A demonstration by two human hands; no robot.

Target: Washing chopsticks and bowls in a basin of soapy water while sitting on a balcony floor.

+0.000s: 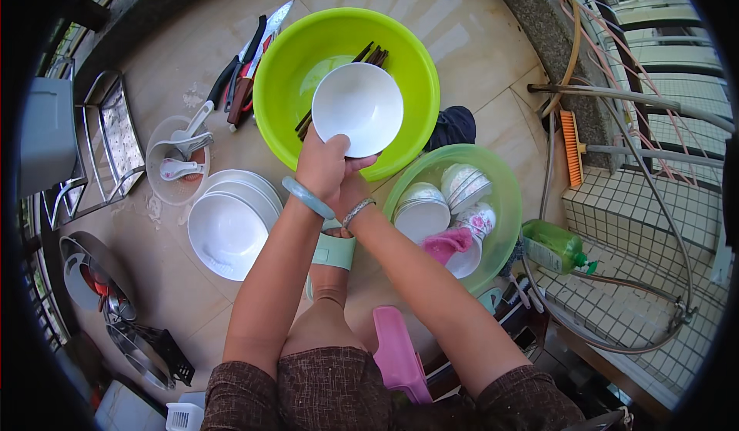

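Both hands hold a white bowl (358, 109) over the bright green plastic basin (424, 67). My left hand (321, 165) grips its near rim, thumb on the inner edge. The fingers of my right hand (355, 183) are at the underside of the same rim, partly hidden behind the left hand. Several dark chopsticks (376, 56) lie in the basin, partly covered by the bowl. Left of my forearms stands a stack of white bowls (228, 236). At the right, a pale green basin (508, 217) contains patterned bowls (466, 187) and a pink cloth (447, 244).
Knives (248, 56) and scissors lie beyond a clear container (159, 185) with spoons. A metal rack (118, 136) and pans (95, 269) are at the left. At the right are a green pump bottle (551, 247), an orange brush (571, 148), a hose and tiled steps (629, 206).
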